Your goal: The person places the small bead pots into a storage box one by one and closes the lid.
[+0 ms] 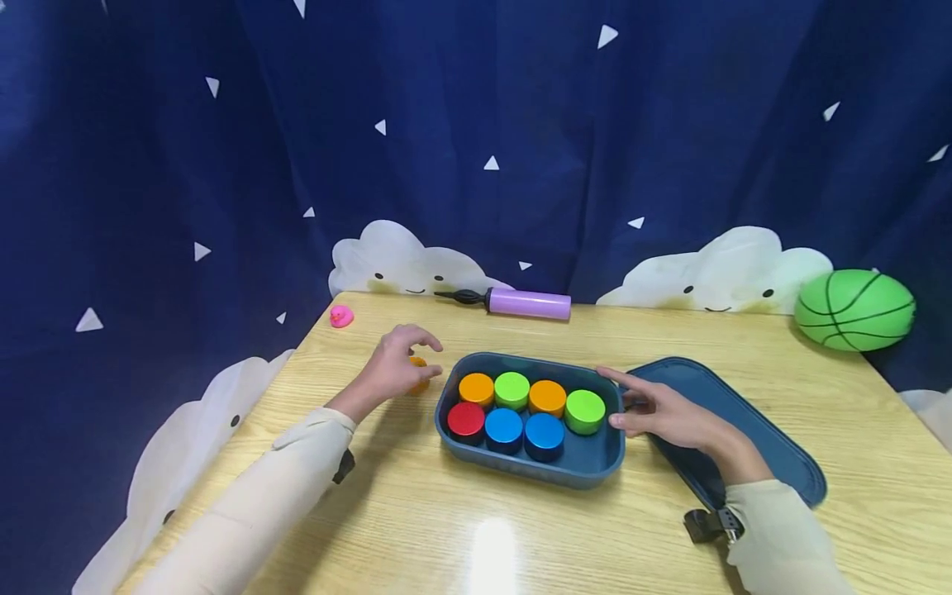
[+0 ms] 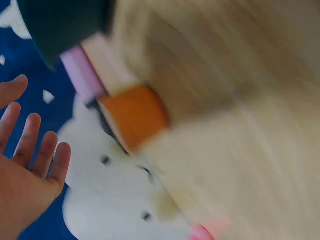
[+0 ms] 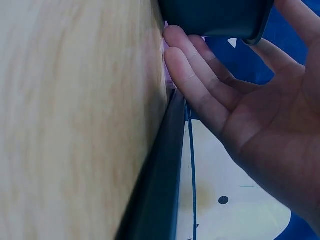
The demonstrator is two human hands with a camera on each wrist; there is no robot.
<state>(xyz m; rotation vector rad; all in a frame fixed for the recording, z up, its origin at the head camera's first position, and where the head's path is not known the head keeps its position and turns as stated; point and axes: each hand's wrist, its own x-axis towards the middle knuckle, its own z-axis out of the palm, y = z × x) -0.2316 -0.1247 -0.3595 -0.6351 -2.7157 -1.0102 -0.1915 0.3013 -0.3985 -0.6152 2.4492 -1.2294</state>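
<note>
My left hand (image 1: 400, 364) hovers left of the box, thumb and fingers spread apart around a short orange cylinder (image 2: 135, 117). The hand partly hides that cylinder in the head view; the left wrist view has straight fingers apart from it. A dark blue rectangular box (image 1: 521, 473) stands in the middle of the table. Inside are a red cylinder (image 1: 466, 420) and several orange, green and blue ones, in two rows. My right hand (image 1: 669, 413) touches the box's right end, index fingertip at the back corner, thumb tip near the rim, other fingers beside the wall.
A dark blue lid (image 1: 769, 438) lies flat right of the box, partly beneath my right arm. Along the back are a purple hand pump (image 1: 530, 303) and a pink rubber duck (image 1: 341, 316). A green ball (image 1: 855, 310) sits at the back right corner, before a blue curtain (image 1: 550, 124).
</note>
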